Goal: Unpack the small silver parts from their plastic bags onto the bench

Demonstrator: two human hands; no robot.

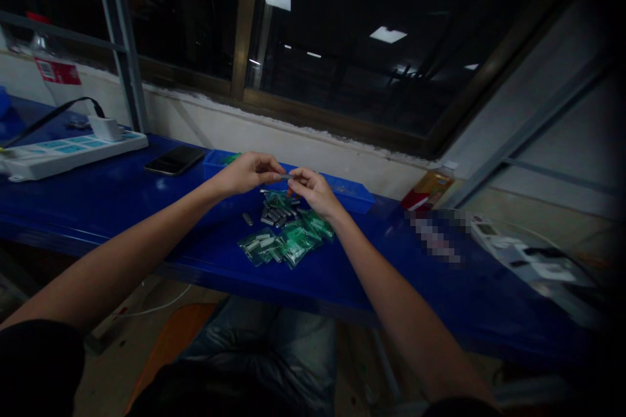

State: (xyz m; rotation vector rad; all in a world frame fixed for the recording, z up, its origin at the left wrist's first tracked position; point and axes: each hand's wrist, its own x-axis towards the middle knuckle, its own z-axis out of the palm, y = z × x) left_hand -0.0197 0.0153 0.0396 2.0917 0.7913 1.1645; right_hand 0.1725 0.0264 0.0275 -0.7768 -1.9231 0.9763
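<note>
My left hand [250,171] and my right hand [315,191] meet above the blue table, fingers pinched. Between their fingertips is a small slim metallic piece [285,176], gripped from both sides; its exact kind is too small to tell. Just beneath the hands lies a heap of small metal cylinders [274,215], with one loose cylinder [247,219] off to the left. Nearer to me are several green-tinted clear plastic bags [298,240] with metal pieces inside. Behind the hands stands a long blue tray [355,194], partly hidden by them, with something green at its left end.
On the left are a phone [175,160], a white power strip [73,153] with a plugged-in charger [104,128], and a bottle with a red label [56,71]. A yellow-and-red container [429,187] and another power strip [518,251] sit on the right. A window wall bounds the table behind.
</note>
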